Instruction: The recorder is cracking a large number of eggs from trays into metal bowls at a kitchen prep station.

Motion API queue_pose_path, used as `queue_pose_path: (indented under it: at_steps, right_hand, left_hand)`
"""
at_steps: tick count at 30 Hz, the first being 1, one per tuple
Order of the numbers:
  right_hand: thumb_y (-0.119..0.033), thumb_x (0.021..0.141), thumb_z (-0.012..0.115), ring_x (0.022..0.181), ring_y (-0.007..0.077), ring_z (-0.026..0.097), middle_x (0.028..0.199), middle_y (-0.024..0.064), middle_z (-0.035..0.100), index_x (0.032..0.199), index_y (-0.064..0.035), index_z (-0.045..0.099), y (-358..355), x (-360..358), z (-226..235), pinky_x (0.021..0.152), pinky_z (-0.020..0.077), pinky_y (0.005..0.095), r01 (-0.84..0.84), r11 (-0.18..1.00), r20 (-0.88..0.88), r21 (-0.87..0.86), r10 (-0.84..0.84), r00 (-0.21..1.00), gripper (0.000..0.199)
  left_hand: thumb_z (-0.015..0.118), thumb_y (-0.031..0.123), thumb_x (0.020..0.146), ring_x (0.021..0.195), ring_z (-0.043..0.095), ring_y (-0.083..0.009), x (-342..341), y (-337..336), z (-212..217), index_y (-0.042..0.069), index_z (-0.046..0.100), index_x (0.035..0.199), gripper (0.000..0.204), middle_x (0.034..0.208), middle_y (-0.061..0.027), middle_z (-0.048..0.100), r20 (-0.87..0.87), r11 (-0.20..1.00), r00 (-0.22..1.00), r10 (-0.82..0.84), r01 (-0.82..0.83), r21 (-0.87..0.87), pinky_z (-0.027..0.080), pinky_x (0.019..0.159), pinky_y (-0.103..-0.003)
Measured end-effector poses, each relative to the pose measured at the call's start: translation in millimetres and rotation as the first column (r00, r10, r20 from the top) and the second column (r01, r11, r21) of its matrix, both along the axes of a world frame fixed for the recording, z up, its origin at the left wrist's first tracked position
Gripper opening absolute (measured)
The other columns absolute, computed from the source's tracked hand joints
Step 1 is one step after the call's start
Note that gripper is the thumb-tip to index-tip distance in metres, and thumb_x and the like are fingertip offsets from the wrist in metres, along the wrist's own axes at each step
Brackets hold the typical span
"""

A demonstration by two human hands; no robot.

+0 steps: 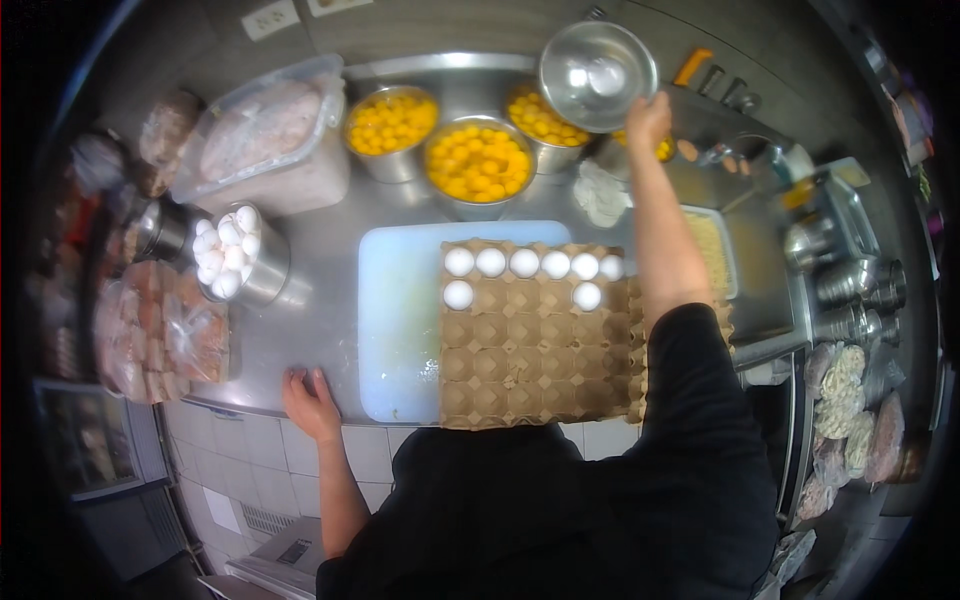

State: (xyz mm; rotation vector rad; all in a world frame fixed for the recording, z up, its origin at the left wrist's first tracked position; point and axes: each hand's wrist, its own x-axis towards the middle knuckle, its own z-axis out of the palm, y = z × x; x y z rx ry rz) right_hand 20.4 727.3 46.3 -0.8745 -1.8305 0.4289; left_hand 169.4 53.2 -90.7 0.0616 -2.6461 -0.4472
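Note:
At the back right, my right hand point(650, 118) grips the rim of a shiny metal bowl point(572, 105), which is held up beside the containers of egg yolks. My left hand point(312, 402) rests at the counter's front edge with its fingers apart and nothing in it. Between my arms lies a brown cardboard egg tray point(515, 375), overlapping a pale blue cutting board point(395, 330). White eggs point(523, 263) fill most of the tray's far row, and two more sit in the row below. My right forearm and sleeve hide part of the tray's right side.
Metal containers of yolks point(478, 165) stand along the back, near a large plastic tub point(270, 190). A metal pot of whole white eggs point(228, 250) stands left of the board, behind bagged packages point(190, 335). A crumpled white cloth point(602, 195) lies beneath the raised bowl.

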Motion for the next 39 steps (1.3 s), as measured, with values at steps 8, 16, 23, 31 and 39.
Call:
queue_pose_path:
  at_steps: [8, 16, 23, 31, 39]
  right_hand:
    - [-0.016, 0.082, 0.061, 0.077, 0.0407, 0.069, 0.092, 0.0264, 0.068, 0.094, 0.0021, 0.059, -16, 17, 19, 0.068, 0.0556, 0.0462, -0.005, 0.944, 0.090, -0.330, 0.036, 0.995, 0.022]
    - [-0.017, 0.080, 0.063, 0.089, 0.0434, 0.066, 0.095, 0.0278, 0.067, 0.101, 0.0011, 0.061, -35, 37, 29, 0.079, 0.0524, 0.0485, 0.037, 0.994, 0.211, -0.104, -0.014, 0.977, 0.028]
    - [-0.019, 0.078, 0.065, 0.095, 0.0461, 0.062, 0.098, 0.0287, 0.066, 0.099, 0.0012, 0.061, -86, 28, 44, 0.084, 0.0485, 0.0497, -0.047, 0.997, 0.181, -0.066, 0.058, 0.982, 0.029]
    - [-0.020, 0.079, 0.067, 0.095, 0.0439, 0.063, 0.097, 0.0254, 0.067, 0.097, -0.0021, 0.062, -190, -5, 79, 0.083, 0.0497, 0.0477, -0.215, 0.976, 0.238, 0.026, 0.203, 0.950, 0.026]
    - [-0.018, 0.079, 0.064, 0.086, 0.0427, 0.063, 0.088, 0.0223, 0.067, 0.090, -0.0010, 0.060, -364, -57, 116, 0.075, 0.0497, 0.0456, -0.487, 0.873, 0.098, 0.045, 0.481, 0.871, 0.021]
  left_hand:
    - [0.064, 0.030, 0.091, 0.111, 0.056, -0.0386, 2, 0, 2, 0.001, 0.062, 0.108, 0.033, 0.128, -0.0214, 0.057, 0.018, 1.000, 1.000, -0.001, 0.000, 0.027, 0.044, 0.093, -0.046]
    - [0.062, 0.033, 0.092, 0.116, 0.053, -0.0386, 1, -2, 4, 0.002, 0.062, 0.108, 0.035, 0.130, -0.0222, 0.056, 0.015, 0.998, 1.000, -0.019, 0.018, 0.055, 0.040, 0.098, -0.046]
    - [0.062, 0.033, 0.092, 0.117, 0.053, -0.0371, 3, -16, -7, 0.005, 0.061, 0.108, 0.033, 0.133, -0.0193, 0.054, -0.026, 0.998, 0.998, -0.055, 0.056, 0.029, 0.039, 0.096, -0.047]
    - [0.061, 0.021, 0.094, 0.091, 0.060, -0.0312, -22, -67, 1, 0.003, 0.061, 0.107, 0.022, 0.115, -0.0180, 0.060, -0.080, 0.823, 0.965, -0.248, 0.254, 0.509, 0.047, 0.081, -0.037]
    - [0.061, 0.021, 0.092, 0.084, 0.061, -0.0292, -38, -107, -10, 0.005, 0.064, 0.097, 0.016, 0.090, -0.0117, 0.061, -0.084, 0.834, 0.973, -0.215, 0.228, 0.502, 0.049, 0.074, -0.038]
